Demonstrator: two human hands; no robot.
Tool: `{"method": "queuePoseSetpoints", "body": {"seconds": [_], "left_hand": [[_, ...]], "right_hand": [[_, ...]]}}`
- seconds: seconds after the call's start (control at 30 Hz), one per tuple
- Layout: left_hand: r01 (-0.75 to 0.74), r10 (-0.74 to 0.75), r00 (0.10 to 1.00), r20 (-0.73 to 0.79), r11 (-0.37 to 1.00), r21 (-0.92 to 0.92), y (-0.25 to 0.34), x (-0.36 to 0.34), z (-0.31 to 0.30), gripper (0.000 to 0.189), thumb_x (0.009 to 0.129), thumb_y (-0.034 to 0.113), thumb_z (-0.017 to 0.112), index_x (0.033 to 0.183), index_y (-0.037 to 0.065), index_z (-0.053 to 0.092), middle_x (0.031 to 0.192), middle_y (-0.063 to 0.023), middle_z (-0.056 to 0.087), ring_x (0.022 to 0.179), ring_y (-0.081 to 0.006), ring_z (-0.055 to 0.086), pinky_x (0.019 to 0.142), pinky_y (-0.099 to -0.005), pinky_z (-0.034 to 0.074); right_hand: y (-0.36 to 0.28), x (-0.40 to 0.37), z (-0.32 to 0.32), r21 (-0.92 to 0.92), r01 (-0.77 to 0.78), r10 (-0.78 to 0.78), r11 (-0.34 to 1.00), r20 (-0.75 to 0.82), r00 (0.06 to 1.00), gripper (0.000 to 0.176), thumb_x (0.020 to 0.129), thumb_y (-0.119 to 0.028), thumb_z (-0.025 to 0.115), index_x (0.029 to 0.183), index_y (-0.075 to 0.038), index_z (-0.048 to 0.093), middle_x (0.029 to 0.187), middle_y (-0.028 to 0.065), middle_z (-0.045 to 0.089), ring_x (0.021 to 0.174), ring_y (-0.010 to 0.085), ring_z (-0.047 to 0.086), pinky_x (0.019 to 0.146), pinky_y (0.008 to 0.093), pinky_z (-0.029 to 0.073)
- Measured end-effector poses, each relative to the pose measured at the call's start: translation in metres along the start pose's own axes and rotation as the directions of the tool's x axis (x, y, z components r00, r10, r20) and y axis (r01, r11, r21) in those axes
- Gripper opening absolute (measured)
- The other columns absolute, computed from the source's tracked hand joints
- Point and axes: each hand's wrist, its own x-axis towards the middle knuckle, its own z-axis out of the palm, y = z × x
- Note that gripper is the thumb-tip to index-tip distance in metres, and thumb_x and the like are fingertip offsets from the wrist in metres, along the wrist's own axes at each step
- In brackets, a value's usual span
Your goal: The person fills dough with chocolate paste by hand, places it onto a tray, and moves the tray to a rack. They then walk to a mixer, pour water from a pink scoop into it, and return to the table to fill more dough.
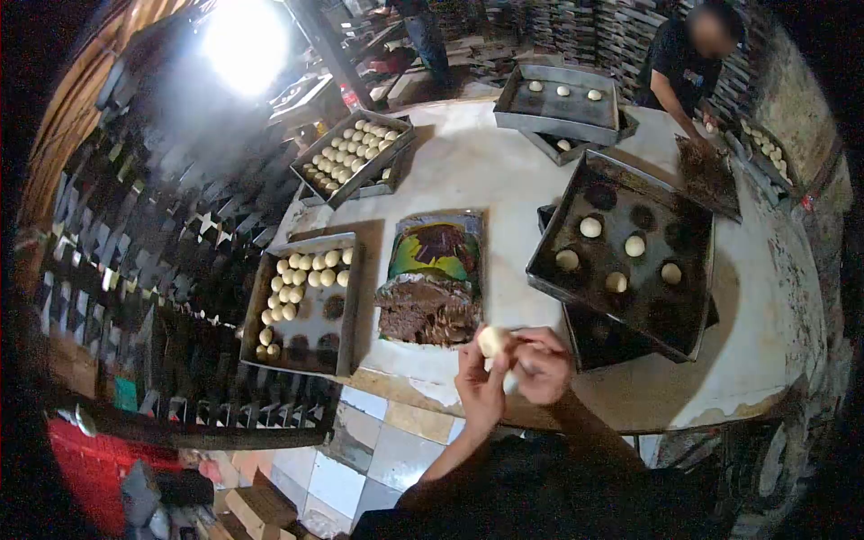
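My left hand (481, 385) is closed around a pale dough ball (491, 341), which shows above the fingers. Close against it is my right hand (542, 367), its fingers curled and pinched at the dough's side; whatever lies between those fingertips is hidden. Just beyond my hands, a block of brown chocolate-like filling (430, 312) spills from an opened, colourful plastic wrapper (436, 245). To the right, a dark metal tray (601, 290) holds several spaced dough balls. On the left, another tray (349, 310) has dough balls lined along its far and left sides.
A full tray of dough balls (353, 155) sits at the table's far left, stacked on another. At the back stands a tray (576, 110) with a few balls. A co-worker (688, 67) reaches over the far right side near another tray (765, 155).
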Motion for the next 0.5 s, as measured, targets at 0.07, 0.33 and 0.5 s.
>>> {"method": "queuePoseSetpoints", "body": {"seconds": [0.07, 0.33, 0.5], "left_hand": [[0.059, -0.061, 0.997, -0.051, 0.998, -0.033, 0.033, -0.003, -0.002, 0.028, 0.099, 0.013, 0.053, 0.12, -0.004, 0.057, 0.109, -0.0084, 0.056, 0.094, -0.0112, 0.055, 0.08, -0.023, 0.045], [-0.312, 0.339, 0.94, -0.033, 0.895, 0.318, 0.085, -0.074, -0.07, 0.04, 0.097, 0.023, 0.052, 0.124, -0.005, 0.052, 0.108, -0.0126, 0.056, 0.103, -0.0216, 0.05, 0.089, -0.0336, 0.041], [0.082, -0.065, 0.996, -0.065, 0.944, 0.319, 0.105, -0.11, -0.169, 0.046, 0.098, 0.029, 0.051, 0.131, -0.004, 0.05, 0.109, -0.015, 0.063, 0.099, -0.0183, 0.059, 0.083, -0.0299, 0.048]], "right_hand": [[-0.044, 0.008, 0.001, -0.1, 0.205, -0.205, 0.974, 0.015, 0.979, 0.038, 0.074, -0.004, 0.069, 0.112, 0.003, 0.065, 0.109, 0.0166, 0.059, 0.1, 0.0271, 0.058, 0.088, 0.0377, 0.048], [-0.102, -0.022, 0.07, 0.131, 0.105, -0.102, 0.986, -0.026, 0.994, 0.017, 0.086, -0.008, 0.061, 0.101, 0.0, 0.064, 0.084, 0.0149, 0.068, 0.07, 0.0295, 0.067, 0.065, 0.0347, 0.052], [-0.101, -0.083, 0.179, 0.292, 0.067, -0.096, 0.954, 0.088, 0.991, 0.022, 0.086, -0.023, 0.063, 0.082, -0.002, 0.059, 0.067, 0.0109, 0.057, 0.058, 0.0161, 0.057, 0.056, 0.0298, 0.046]]}}
